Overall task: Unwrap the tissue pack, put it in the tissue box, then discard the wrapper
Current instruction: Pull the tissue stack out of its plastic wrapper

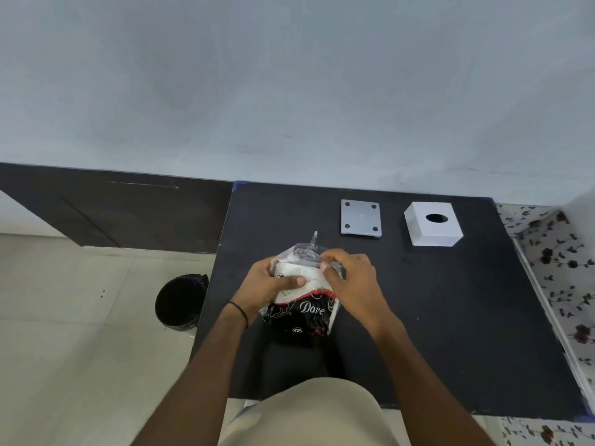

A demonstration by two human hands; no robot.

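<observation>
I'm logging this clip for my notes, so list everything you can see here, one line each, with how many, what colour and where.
tissue pack: one, clear wrapper with black, red and white print, held over the near middle of the table, top of wrapper pulled open
tissue box: one, white, round hole on top, far right of the table
base plate: one, grey, square with four dark dots at its corners, left of the tissue box
table: one, black, centre and right
bin: one, black liner, on the floor left of the table
patterned surface: one, white with dark flowers, right of the table
wristband: one, black, left wrist
left hand: gripping the tissue pack
right hand: pinching the wrapper's top
</observation>
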